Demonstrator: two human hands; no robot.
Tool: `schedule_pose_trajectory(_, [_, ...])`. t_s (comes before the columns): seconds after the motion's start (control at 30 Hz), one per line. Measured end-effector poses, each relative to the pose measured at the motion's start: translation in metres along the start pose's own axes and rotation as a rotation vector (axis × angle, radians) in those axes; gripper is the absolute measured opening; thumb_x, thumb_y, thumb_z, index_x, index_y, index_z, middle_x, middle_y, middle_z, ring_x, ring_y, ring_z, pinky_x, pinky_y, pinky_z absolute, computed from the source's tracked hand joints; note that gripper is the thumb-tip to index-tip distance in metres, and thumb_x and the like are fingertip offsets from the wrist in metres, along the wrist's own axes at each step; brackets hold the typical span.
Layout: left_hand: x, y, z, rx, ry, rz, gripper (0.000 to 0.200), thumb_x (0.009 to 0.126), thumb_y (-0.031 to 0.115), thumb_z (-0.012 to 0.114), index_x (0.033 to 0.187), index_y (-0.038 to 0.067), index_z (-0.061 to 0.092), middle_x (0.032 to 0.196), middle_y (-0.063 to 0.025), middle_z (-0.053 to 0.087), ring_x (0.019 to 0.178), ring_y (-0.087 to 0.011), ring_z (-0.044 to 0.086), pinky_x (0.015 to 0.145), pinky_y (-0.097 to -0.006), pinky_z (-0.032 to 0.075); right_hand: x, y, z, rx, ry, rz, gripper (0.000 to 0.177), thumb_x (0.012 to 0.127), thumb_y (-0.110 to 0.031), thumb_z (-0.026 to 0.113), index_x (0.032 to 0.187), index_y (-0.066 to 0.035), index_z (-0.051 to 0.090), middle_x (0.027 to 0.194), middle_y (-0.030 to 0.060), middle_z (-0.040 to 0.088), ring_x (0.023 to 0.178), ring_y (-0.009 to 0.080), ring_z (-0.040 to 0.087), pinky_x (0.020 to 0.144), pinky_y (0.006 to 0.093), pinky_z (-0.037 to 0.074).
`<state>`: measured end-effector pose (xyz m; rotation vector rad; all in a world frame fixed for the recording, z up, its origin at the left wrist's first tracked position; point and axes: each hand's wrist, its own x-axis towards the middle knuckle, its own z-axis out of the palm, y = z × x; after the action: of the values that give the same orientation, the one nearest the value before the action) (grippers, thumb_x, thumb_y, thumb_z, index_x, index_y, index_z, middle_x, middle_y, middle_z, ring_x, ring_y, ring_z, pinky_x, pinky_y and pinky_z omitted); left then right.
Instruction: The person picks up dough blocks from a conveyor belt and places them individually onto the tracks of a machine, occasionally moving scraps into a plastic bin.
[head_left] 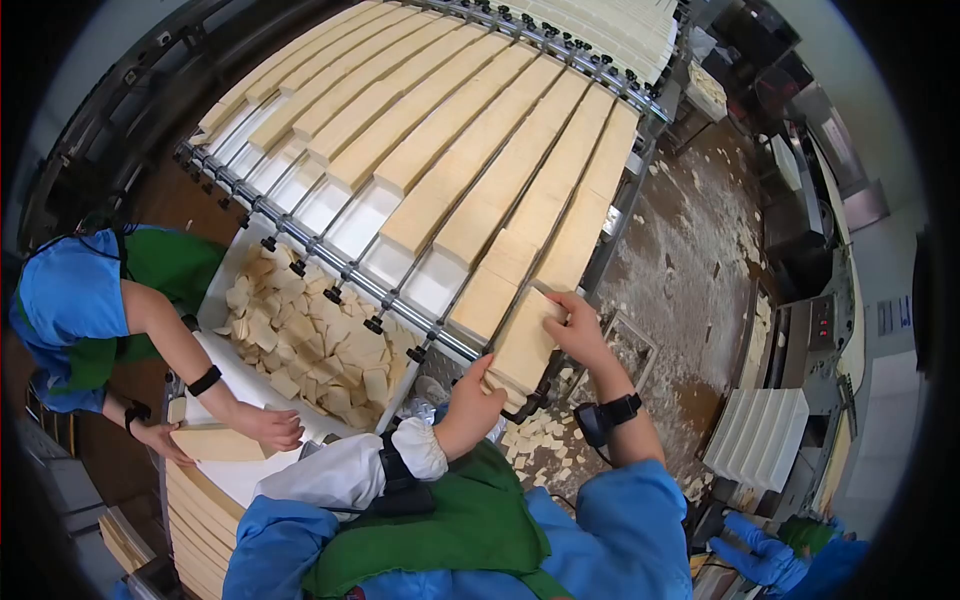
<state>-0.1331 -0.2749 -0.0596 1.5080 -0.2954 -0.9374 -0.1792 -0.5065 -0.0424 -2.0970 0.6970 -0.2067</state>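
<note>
My left hand [470,410] grips the near end of a pale stack of dough sheets [525,345] at the front right of the slatted rack. On the far right side of that same stack, my right hand [580,330] is closed around its edge. The stack lies in line with a longer row of dough [570,250] behind it. Beside it on the left sits another short dough block [490,290]. The fingertips of both hands are partly hidden.
Long dough rows cover the rack, with a metal bar [340,265] along its front. Below is a bin of loose dough pieces [310,345]. At left, a co-worker's hands [265,425] handle another dough block [220,443]. Scraps litter the floor [690,250]. White trays [757,438] stand right.
</note>
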Motion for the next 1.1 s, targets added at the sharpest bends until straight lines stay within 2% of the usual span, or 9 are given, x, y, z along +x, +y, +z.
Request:
schedule_pose_trajectory(0.13, [0.015,0.001,-0.001,0.213,0.037,0.029,0.059,0.079,0.007,0.061,0.135,-0.001,0.044,0.109,-0.0240,0.065,0.098,-0.0340,0.065,0.086,-0.0367,0.050,-0.002,0.006,0.007,-0.231,0.079,-0.160,0.041,0.076,-0.012,0.065,0.113,0.006,0.061,0.105,0.0217,0.061,0.101,0.0378,0.058,0.087,0.0403,0.048])
schedule_pose_trajectory(0.23, [0.017,0.027,0.003,0.212,0.053,-0.067,0.058,0.077,0.008,0.062,0.132,0.002,0.043,0.100,-0.0244,0.065,0.090,-0.0381,0.065,0.080,-0.0396,0.051,-0.011,0.003,0.013,-0.380,0.191,-0.280,0.038,0.080,-0.012,0.065,0.113,0.007,0.061,0.109,0.0222,0.060,0.105,0.0376,0.056,0.091,0.0453,0.047])
schedule_pose_trajectory(0.33, [0.032,0.013,0.008,0.256,0.107,-0.028,0.052,0.076,0.008,0.063,0.124,0.003,0.043,0.092,-0.0241,0.063,0.085,-0.0387,0.064,0.074,-0.0417,0.050,-0.016,-0.019,0.011,-0.608,0.239,-0.263,0.045,0.081,-0.014,0.067,0.118,0.009,0.056,0.120,0.0246,0.057,0.113,0.0398,0.053,0.097,0.0468,0.044])
schedule_pose_trajectory(0.43, [0.038,0.026,0.014,0.303,0.115,-0.089,0.046,0.075,0.008,0.063,0.116,0.004,0.044,0.087,-0.0238,0.061,0.080,-0.0389,0.063,0.071,-0.0439,0.048,0.001,-0.014,0.023,-0.555,0.312,-0.321,0.064,0.086,-0.030,0.065,0.133,0.008,0.045,0.138,0.0288,0.044,0.130,0.0430,0.040,0.109,0.0493,0.032])
schedule_pose_trajectory(0.63, [0.049,0.007,0.013,0.349,0.156,-0.037,0.037,0.073,0.011,0.065,0.104,0.003,0.047,0.079,-0.0213,0.060,0.072,-0.0385,0.061,0.066,-0.0445,0.047,0.008,0.010,0.048,-0.700,0.089,-0.237,0.086,0.092,-0.056,0.048,0.147,0.005,0.023,0.154,0.0287,0.020,0.146,0.0389,0.015,0.117,0.0540,0.008])
schedule_pose_trajectory(0.73, [0.054,0.003,0.009,0.364,0.130,-0.059,0.035,0.072,0.012,0.067,0.100,0.001,0.049,0.075,-0.0203,0.060,0.071,-0.0384,0.061,0.065,-0.0440,0.047,0.008,0.008,0.047,-0.715,0.108,-0.280,0.086,0.092,-0.055,0.050,0.147,0.005,0.024,0.153,0.0288,0.022,0.145,0.0390,0.017,0.116,0.0553,0.009])
schedule_pose_trajectory(0.83, [0.047,0.017,0.001,0.405,0.092,-0.105,0.033,0.072,0.011,0.069,0.098,0.002,0.051,0.074,-0.0160,0.061,0.069,-0.0282,0.063,0.061,-0.0393,0.047,0.008,0.005,0.049,-0.727,0.110,-0.272,0.088,0.091,-0.056,0.051,0.147,0.005,0.023,0.153,0.0281,0.021,0.145,0.0392,0.015,0.116,0.0559,0.009])
schedule_pose_trajectory(0.93, [0.024,0.048,-0.027,0.163,-0.055,-0.256,0.030,0.077,0.006,0.067,0.101,0.003,0.050,0.076,-0.0103,0.062,0.068,-0.0171,0.062,0.057,-0.0313,0.047,-0.007,-0.015,0.040,-0.678,0.073,-0.233,0.089,0.089,-0.055,0.054,0.148,0.004,0.022,0.154,0.0276,0.018,0.146,0.0402,0.013,0.116,0.0560,0.009])
schedule_pose_trajectory(1.1, [-0.023,0.073,-0.103,-0.114,-0.105,-0.296,0.030,0.083,-0.002,0.059,0.109,0.005,0.047,0.078,-0.0065,0.062,0.069,-0.0131,0.062,0.058,-0.0251,0.049,-0.043,-0.028,0.047,-0.640,-0.141,-0.292,0.087,0.087,-0.046,0.059,0.148,0.005,0.022,0.155,0.0282,0.017,0.146,0.0419,0.011,0.116,0.0565,0.009])
